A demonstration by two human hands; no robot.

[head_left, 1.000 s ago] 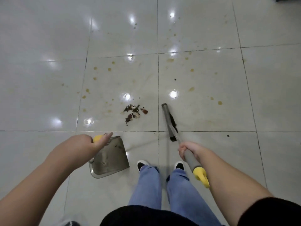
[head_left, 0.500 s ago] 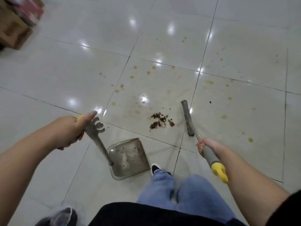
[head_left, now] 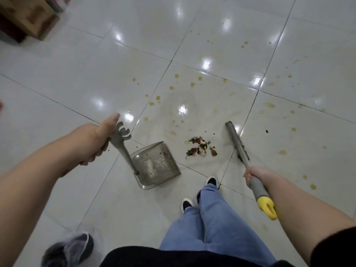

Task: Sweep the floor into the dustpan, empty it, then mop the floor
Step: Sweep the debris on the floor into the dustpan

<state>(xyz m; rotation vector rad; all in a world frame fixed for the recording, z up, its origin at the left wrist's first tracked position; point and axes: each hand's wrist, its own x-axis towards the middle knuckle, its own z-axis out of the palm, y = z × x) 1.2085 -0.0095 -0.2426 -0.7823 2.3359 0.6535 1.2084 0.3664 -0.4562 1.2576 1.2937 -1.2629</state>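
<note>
While a small heap of dark, leafy debris (head_left: pixel 200 148) lies on the glossy white tiled floor (head_left: pixel 96 74), a person stands over it with a tool in each hand. Fingers of the left hand (head_left: pixel 97 140) are curled tight around the top of a grey long-handled dustpan (head_left: pixel 156 166), thumb stretched along the comb-toothed grip; the pan's scoop rests on the tiles just left of the debris, its mouth turned toward the heap, with pale streaks showing inside. Fingers of the right hand (head_left: pixel 254 175) are wrapped around the grey shaft of a broom (head_left: pixel 238 144) whose yellow end cap (head_left: pixel 267 208) juts back past the wrist. Its narrow dark-bristled head sits on the floor just right of the debris, apart from it. Yellow-brown droplet stains (head_left: pixel 192 84) speckle the tiles beyond. Blue jeans (head_left: pixel 210 224) and black-and-white shoes (head_left: pixel 212 181) fill the lower centre. A wooden crate (head_left: pixel 28 16) sits at upper left.
</note>
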